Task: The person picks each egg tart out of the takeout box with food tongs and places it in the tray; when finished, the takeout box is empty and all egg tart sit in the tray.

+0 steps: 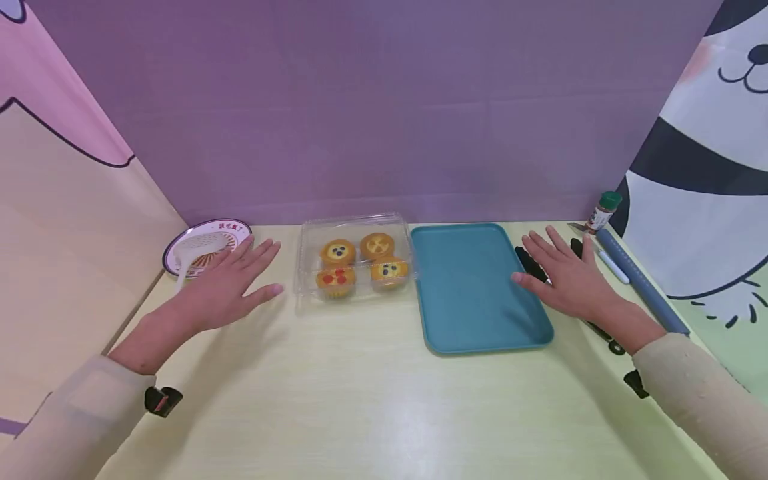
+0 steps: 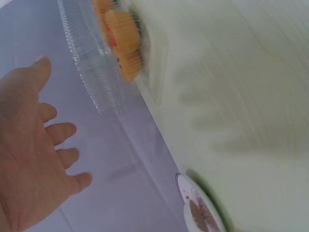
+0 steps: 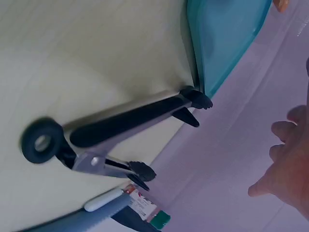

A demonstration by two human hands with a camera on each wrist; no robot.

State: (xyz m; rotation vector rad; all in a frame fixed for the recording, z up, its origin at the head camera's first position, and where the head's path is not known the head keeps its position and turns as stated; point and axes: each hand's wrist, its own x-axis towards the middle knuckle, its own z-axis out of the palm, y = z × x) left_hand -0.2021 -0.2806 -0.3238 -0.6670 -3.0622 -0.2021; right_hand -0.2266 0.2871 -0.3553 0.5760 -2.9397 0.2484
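My left hand (image 1: 231,287) hovers with fingers spread, holding nothing, in front of a white plate (image 1: 245,229) with a purple rim. On that plate lies a white slotted ladle (image 1: 195,248), partly covered by the hand in the head view. To the right of this hand stands a clear plastic box (image 1: 306,243) with several small tarts (image 1: 337,252) inside. My right hand (image 1: 570,283), also empty with straight fingers, is over the right edge of a blue tray (image 1: 474,293). Black kitchen tongs (image 3: 130,121) lie beside the tray, partly hidden by this hand in the head view.
At the far right stand a small green-capped jar (image 1: 603,212), a white pen-like thing (image 1: 613,267) and a long blue strip (image 1: 645,283) along the table edge. A purple cloth wall (image 1: 384,107) closes off the back, with printed panels at both sides.
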